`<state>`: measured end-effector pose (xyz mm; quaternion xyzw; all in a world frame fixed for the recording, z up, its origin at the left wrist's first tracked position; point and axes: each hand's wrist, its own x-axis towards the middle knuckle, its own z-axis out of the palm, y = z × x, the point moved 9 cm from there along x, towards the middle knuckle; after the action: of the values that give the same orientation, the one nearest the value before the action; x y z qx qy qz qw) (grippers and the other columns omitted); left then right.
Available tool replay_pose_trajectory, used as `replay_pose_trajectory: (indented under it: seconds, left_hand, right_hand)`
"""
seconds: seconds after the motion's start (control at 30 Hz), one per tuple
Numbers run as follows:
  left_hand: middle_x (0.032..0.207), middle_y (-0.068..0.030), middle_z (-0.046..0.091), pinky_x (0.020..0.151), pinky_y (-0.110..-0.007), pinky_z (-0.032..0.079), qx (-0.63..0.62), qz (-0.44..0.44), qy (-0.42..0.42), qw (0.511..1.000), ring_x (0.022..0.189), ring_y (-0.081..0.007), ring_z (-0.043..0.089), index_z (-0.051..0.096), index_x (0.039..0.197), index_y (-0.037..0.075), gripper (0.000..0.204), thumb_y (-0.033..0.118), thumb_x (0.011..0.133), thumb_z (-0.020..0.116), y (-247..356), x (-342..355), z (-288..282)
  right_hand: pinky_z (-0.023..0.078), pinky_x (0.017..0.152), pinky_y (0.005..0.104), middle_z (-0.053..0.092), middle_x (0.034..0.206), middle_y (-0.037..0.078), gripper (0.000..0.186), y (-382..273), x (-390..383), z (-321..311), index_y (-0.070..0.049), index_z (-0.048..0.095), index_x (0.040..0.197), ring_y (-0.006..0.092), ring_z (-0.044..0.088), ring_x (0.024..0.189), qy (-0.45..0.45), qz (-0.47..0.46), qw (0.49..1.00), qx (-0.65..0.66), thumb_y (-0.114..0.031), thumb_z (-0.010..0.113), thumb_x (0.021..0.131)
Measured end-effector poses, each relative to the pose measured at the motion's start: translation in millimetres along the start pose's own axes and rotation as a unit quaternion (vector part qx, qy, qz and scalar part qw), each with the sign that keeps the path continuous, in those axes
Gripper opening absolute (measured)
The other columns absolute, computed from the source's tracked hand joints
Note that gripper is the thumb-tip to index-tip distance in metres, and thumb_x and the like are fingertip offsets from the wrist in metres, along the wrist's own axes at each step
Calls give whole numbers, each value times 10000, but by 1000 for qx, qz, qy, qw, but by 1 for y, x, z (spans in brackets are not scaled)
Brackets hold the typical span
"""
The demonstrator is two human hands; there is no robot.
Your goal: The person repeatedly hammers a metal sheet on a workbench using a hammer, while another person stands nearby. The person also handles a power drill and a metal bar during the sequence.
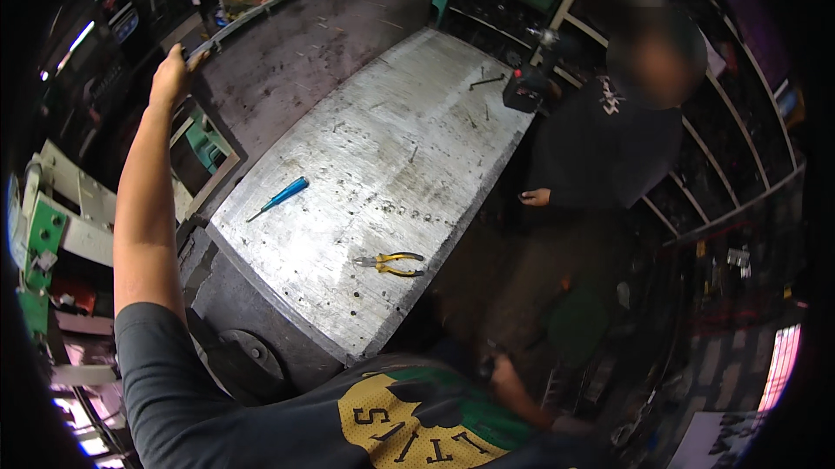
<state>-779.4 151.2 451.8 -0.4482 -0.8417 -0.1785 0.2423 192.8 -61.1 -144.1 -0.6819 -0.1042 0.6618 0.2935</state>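
Observation:
At the far left, my left hand (pixel 171 78) is stretched out and closed on the upper corner of an upright dark metal panel (pixel 304 52), which stands along the worktable's far left edge. Low on the right, in shadow close to my body, my right hand (pixel 503 373) is closed around something dark that I cannot make out. On the scuffed metal tabletop (pixel 348 199) lie a blue-handled screwdriver (pixel 285 194) and combination pliers (pixel 391 264) with yellow and black grips. Neither hand touches these tools.
Across the table's right edge stands another person (pixel 609 139) in dark clothes, one hand (pixel 536 198) hanging low. A black tool with a red part (pixel 526 91) sits at the far right corner. Shelves (pixel 731 121) line the right. A dark round metal part (pixel 252 354) juts below the near left edge.

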Motion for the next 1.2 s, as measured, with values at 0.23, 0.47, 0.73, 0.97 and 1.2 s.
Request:
replay_pose_trajectory:
  seconds: [0.23,0.47,0.73,0.97,1.2]
  left_hand:
    - [1209,-352,696,992,-552,533,-13,-8,-4,1000,1190,-510,656,571,1364,-15,751,635,994,636,-8,1,5]
    - [1251,-353,683,1015,-534,523,-1,10,18,1000,1228,-498,643,528,1450,-43,804,613,1000,643,-7,6,7]
    - [1154,-342,704,937,-547,533,-37,9,7,999,1158,-519,660,586,1254,-28,634,543,999,694,-1,3,1]
    - [1152,-342,706,934,-545,532,-33,-1,-10,999,1149,-519,663,579,1286,-19,655,561,1001,681,-1,4,4]
    - [1230,-347,697,1005,-527,536,-24,-5,-10,1000,1202,-498,661,543,1430,-48,778,574,987,691,-5,4,4]
  right_hand:
    - [576,708,452,675,918,96,329,35,-16,-73,-94,675,1152,258,665,807,-64,-163,922,-344,-373,510,1093]
    - [567,687,496,686,894,128,327,26,27,-29,-131,689,1151,315,662,782,-12,-55,985,162,-404,526,1075]
    - [474,560,347,581,763,48,305,-108,9,142,-127,563,969,184,559,623,-72,-25,960,268,-405,584,1091]
    - [489,573,332,591,776,31,259,-184,-37,271,-119,576,1028,163,551,622,-177,-49,958,222,-367,595,1098]
    - [465,573,328,579,774,22,273,-172,-54,276,-136,560,973,169,533,619,-73,-67,957,273,-377,600,1094]
